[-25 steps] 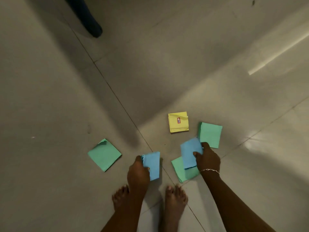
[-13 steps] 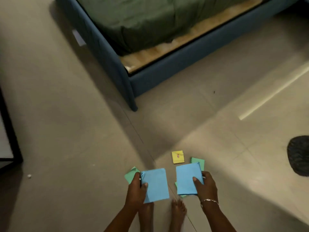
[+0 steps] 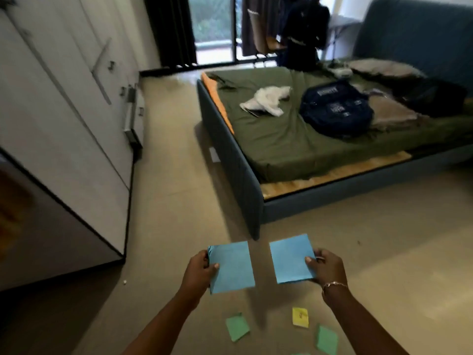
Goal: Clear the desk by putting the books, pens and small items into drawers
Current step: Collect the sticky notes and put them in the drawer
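My left hand (image 3: 199, 271) grips a blue pad of sticky notes (image 3: 231, 267) by its left edge, thumb on top. My right hand (image 3: 326, 267) pinches a second blue pad (image 3: 291, 261) by its right edge. Both pads are held up in front of me, side by side with a small gap between them. On the floor below lie a yellow pad (image 3: 300, 317) and two green pads (image 3: 237, 326) (image 3: 326, 339). No desk or drawer can be made out clearly in this view.
A white wardrobe (image 3: 64, 124) with handles runs along the left wall. A blue-framed bed (image 3: 230, 160) with a green sheet stands ahead on the right, carrying a dark backpack (image 3: 336, 108) and a white cloth (image 3: 267, 99). Tiled floor (image 3: 174, 188) lies between them.
I have stood up from the floor with a blue pad in each hand. The view has swung from the tiles up to the room, and the other pads stay on the floor.
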Demonstrator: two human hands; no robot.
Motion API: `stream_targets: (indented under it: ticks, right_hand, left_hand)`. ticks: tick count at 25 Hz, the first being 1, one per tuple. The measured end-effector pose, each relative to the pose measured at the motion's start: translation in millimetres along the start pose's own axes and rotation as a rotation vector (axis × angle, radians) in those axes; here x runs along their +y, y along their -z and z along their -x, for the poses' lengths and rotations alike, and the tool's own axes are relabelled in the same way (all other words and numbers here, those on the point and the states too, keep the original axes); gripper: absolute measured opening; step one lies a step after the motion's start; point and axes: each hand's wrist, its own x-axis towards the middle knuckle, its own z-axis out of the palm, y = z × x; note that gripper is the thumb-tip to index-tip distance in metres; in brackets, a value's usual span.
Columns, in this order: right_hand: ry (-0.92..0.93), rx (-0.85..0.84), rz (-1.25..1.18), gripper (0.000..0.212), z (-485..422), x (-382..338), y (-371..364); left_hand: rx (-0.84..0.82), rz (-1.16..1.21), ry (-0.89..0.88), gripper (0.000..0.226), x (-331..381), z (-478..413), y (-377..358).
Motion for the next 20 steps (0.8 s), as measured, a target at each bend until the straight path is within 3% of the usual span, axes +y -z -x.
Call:
stream_targets:
  ticks: [3, 9, 14, 20]
  right_hand:
    - [0.059, -0.194, 0.029, 0.010, 32, -24, -35]
    - [0.206, -0.612, 0.113, 0.018, 150, -59, -140]
    - [0.261, -1.033, 0.208, 0.011, 305, -51, -230]
    - [0.333, -1.428, 0.334, 0.013, 524, -11, -317]
  left_hand:
    - [0.167, 0.089, 0.015, 0.019, -2, 59, 48]
    - [0.601, 0.238, 0.085, 0.019, -38, 201, 147]
    - [1.031, 0.359, 0.104, 0.026, -107, 350, 232]
    - [1.419, 0.429, 0.137, 0.022, -183, 533, 313]
